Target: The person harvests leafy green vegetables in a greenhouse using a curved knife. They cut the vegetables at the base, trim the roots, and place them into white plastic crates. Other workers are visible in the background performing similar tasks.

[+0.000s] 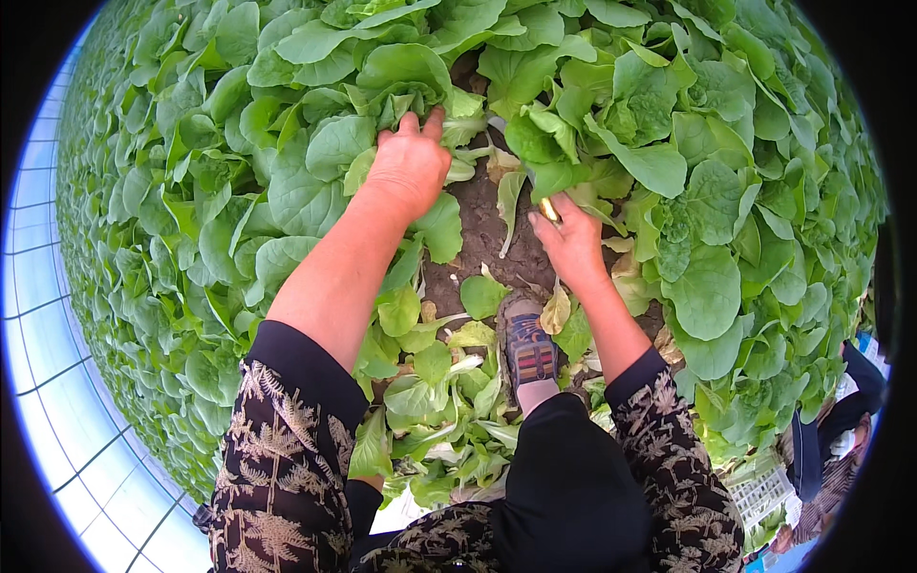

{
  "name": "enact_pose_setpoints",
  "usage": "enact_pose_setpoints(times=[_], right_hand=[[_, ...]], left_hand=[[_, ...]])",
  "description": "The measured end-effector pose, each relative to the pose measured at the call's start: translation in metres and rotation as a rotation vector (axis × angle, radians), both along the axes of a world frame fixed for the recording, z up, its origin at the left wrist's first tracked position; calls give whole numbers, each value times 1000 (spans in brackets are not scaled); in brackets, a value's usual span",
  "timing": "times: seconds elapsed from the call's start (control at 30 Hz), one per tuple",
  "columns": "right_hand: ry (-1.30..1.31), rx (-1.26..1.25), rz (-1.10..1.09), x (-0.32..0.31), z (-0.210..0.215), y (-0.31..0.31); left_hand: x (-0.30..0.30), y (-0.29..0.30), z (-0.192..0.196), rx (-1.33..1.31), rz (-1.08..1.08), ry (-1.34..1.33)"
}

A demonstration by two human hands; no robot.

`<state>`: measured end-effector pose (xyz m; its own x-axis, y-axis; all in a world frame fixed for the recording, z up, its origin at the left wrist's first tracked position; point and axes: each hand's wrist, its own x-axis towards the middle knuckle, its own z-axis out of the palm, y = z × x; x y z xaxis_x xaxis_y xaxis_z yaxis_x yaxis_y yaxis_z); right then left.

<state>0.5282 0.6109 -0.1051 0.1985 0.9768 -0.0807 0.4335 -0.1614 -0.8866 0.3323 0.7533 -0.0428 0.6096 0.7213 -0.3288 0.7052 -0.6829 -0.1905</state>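
My left hand (411,164) reaches into a broad-leaved green plant (406,72), its fingers closed among the leaves near the plant's middle. The fingertips are partly hidden by foliage. Lower and to the right, my right hand (576,244) is closed on a small shiny gold-coloured piece (548,209) that shows between thumb and forefinger. The rest of that piece is hidden by the hand and leaves. Leaves of another green plant (650,167) hang over my right hand. Between the hands lies bare brown soil (482,224) with a pale wilted leaf (510,205) on it.
Dense leafy greens (201,191) stand on both sides. My shoe (528,349) rests on the soil beside loose and yellowing leaves (430,392). Pale sheeting with dark grid lines (67,382) runs along the left. At lower right are a white plastic crate (764,494) and another person (831,449).
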Motion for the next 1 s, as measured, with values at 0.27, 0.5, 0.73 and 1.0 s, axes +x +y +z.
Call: enact_pose_setpoints(times=[0.27, 0.5, 0.73, 1.0], right_hand=[[-334, 178, 93, -4, -45, 49], [-377, -65, 177, -5, -52, 45], [-119, -155, 214, -5, -59, 51], [-173, -262, 176, -22, -55, 68]], left_hand=[[-17, 0, -19, 70, 27, -161], [-23, -6, -24, 64, 39, -221], [-24, -6, -25, 42, 65, -236], [-23, -7, -22, -3, 103, -192]])
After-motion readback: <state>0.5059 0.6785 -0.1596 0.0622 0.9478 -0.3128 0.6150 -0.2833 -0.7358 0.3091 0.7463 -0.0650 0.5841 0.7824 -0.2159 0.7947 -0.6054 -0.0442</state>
